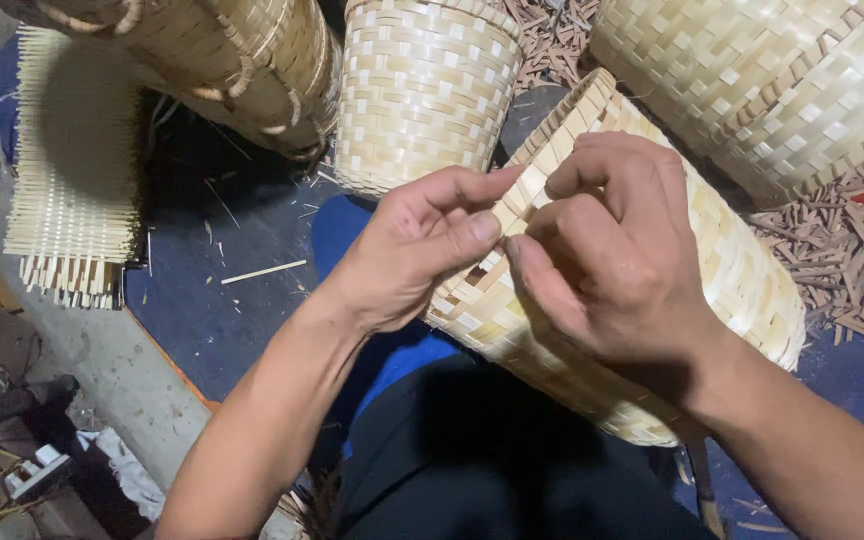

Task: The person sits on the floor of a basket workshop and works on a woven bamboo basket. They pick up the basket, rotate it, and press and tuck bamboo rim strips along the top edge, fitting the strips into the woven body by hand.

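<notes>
A pale woven bamboo basket (742,280) lies tilted across my lap, its open rim toward the upper left. My left hand (412,245) pinches the rim of this basket between thumb and forefinger. My right hand (612,250) rests over the basket's side, its fingers curled and gripping the same stretch of rim right beside the left fingertips. The strip ends under my fingers are mostly hidden.
Three more woven baskets stand around: one upright (422,90) at top centre, one (222,60) at top left, a large one (782,80) at top right. A flat woven mat (72,180) lies at left. Bamboo shavings (842,250) litter the blue floor covering (222,300).
</notes>
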